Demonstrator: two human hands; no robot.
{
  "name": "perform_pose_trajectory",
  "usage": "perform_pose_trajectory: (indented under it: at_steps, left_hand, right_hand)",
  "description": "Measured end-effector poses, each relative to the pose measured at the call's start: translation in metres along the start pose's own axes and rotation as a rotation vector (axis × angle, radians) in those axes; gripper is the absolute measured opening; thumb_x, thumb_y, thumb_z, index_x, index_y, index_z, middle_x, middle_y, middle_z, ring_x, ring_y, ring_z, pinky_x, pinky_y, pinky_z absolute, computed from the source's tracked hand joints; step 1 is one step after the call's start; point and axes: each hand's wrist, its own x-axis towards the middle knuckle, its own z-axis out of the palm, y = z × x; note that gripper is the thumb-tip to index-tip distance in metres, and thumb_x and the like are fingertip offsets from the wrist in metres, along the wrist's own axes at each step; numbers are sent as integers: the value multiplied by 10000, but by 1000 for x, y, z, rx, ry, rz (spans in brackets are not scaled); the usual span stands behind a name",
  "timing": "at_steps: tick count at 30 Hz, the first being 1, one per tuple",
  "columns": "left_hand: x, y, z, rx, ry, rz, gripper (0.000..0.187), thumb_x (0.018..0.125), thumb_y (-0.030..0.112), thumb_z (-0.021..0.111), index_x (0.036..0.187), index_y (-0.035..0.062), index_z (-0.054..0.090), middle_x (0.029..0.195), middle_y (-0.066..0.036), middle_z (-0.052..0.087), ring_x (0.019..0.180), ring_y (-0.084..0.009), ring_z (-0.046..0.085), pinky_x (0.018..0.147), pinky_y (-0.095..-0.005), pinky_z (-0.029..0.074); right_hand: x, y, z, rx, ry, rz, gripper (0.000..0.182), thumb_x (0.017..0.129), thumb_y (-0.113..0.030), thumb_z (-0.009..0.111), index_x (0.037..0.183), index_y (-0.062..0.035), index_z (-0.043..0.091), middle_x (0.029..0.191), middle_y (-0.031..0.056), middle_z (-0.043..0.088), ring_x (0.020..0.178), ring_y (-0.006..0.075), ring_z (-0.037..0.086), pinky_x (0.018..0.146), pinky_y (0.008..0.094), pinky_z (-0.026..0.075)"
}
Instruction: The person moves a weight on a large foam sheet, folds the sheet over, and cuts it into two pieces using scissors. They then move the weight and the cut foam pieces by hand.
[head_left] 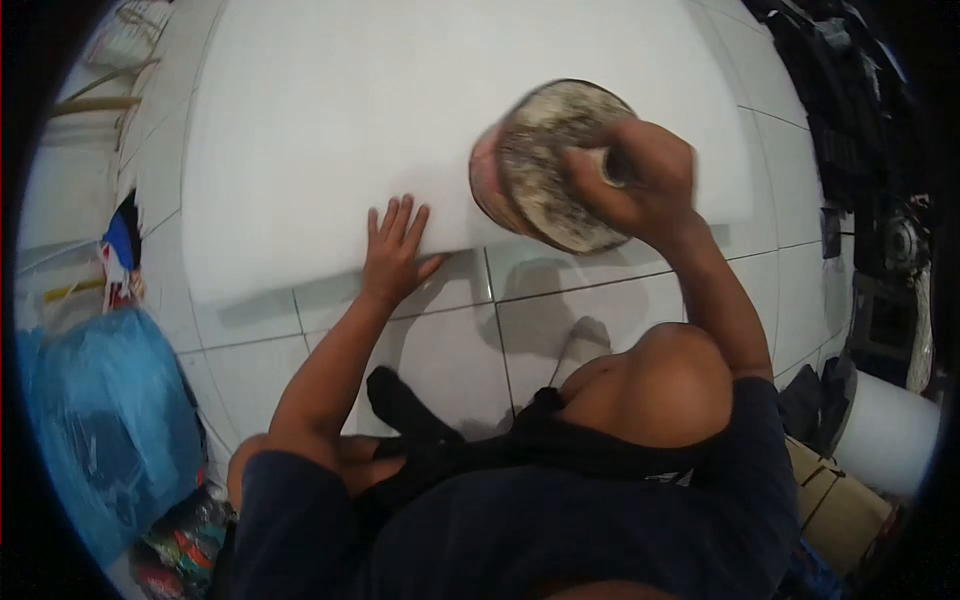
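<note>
A large white sheet point(330, 120) lies over the tiled floor in front of me. My left hand point(395, 250) rests flat on its near edge with the fingers spread. My right hand point(640, 180) is closed at the flat face of a round, can-like object point(565, 120) with a mottled, stained face and a reddish side. The object is tilted over the right part of the sheet. What exactly my right fingers grip on it is blurred.
A blue plastic bag point(110, 430) stands at the left. White floor tiles point(450, 350) show below the sheet. At the right are dark items, a white roll point(885, 430) and a cardboard box point(835, 500). My knee point(660, 390) is near the right arm.
</note>
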Motion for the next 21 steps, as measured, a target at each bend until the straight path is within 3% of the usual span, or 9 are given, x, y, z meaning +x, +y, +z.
perform_pose_trajectory:
  at_steps: [2,6,9,13,15,17,19,20,21]
  left_hand:
    - [-2,-2,3,0,-36,0,850,710,398,794,1410,54,457,1481,-220,385,1370,-398,366,1113,-627,227]
    - [5,1,-5,-49,-93,-51,843,706,358,798,1411,53,453,1487,-231,368,1377,-416,345,1115,-641,209]
    - [15,15,-26,-43,-214,-82,859,752,359,769,1450,38,384,1518,-225,317,1402,-404,307,1135,-609,204]
    - [62,47,-120,-78,-630,-328,882,820,366,715,1483,-7,269,1537,-227,277,1409,-407,292,1144,-533,251]
    - [69,70,-161,-281,-716,-527,863,855,385,686,1475,-39,262,1522,-240,301,1389,-403,321,1121,-472,319]
    - [73,99,-221,-455,-793,-532,724,869,508,635,1381,24,472,1365,-245,507,1263,-380,485,1042,-455,404]
    - [72,127,-294,-531,-723,-453,645,870,548,612,1286,56,587,1256,-219,600,1194,-384,542,1029,-460,414]
    - [67,136,-321,-545,-699,-420,667,868,566,606,1296,55,580,1267,-213,596,1193,-377,544,1027,-449,417]
    - [65,144,-355,-547,-720,-429,671,872,575,595,1300,59,579,1265,-217,597,1196,-378,542,1028,-439,417]
  right_hand:
    - [10,38,31,-101,-100,-108,200,781,-223,758,774,-79,621,602,75,569,485,229,549,452,347,425]
    - [33,72,74,-182,-234,56,320,821,-350,701,695,-105,537,549,85,552,496,275,578,448,391,452]
    - [62,56,59,-195,-626,403,417,838,-440,663,1030,-85,557,738,154,659,705,355,663,611,470,517]
    - [84,43,18,80,-903,604,841,786,-479,731,1423,-128,309,1049,249,652,999,420,634,838,502,508]
    - [86,18,-43,132,-961,668,836,833,-431,703,1484,-161,253,1169,220,633,1087,401,599,892,471,486]
    - [77,-20,-122,148,-873,924,802,850,-401,686,1487,-177,254,1145,198,654,1056,385,622,897,465,485]
    - [54,-66,-216,73,-655,1192,735,837,-468,681,1436,-158,390,1168,201,647,1050,372,634,921,444,486]
    - [42,-81,-262,-46,-743,1471,734,829,-521,668,1402,-121,445,1186,203,639,1083,362,623,941,433,484]
    - [-2,-94,-304,-192,-669,1442,748,823,-554,657,1396,-116,456,1203,206,630,1120,354,606,968,426,474]
